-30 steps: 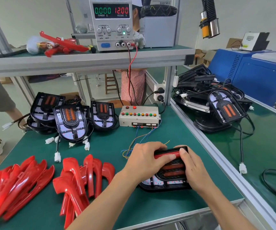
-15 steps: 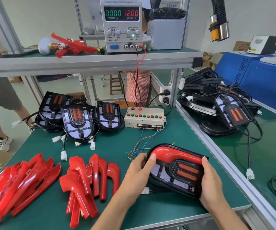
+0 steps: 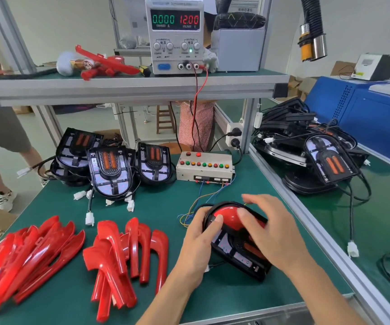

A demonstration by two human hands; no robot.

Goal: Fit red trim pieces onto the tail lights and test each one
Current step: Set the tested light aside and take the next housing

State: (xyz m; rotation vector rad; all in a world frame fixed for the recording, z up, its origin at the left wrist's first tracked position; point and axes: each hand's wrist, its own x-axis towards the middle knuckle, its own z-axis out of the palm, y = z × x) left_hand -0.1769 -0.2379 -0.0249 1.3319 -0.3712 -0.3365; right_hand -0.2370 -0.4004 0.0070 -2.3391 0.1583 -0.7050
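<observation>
red trim pieces [image 3: 128, 256], green table [image 3: 166, 207], black tail light [image 3: 238, 249]

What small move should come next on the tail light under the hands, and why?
Probably press the red trim piece down along its length. The left hand grips the tail light at its edge with the thumb on the trim, and the right hand hovers over it with relaxed fingers. Whether the trim is fully seated cannot be told.

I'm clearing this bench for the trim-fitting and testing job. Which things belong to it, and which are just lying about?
Belongs:
tail light held by left hand and right hand
loose red trims
waiting tail lights
button box
power supply

Lying about:
grey box
blue cabinet
hose
</observation>
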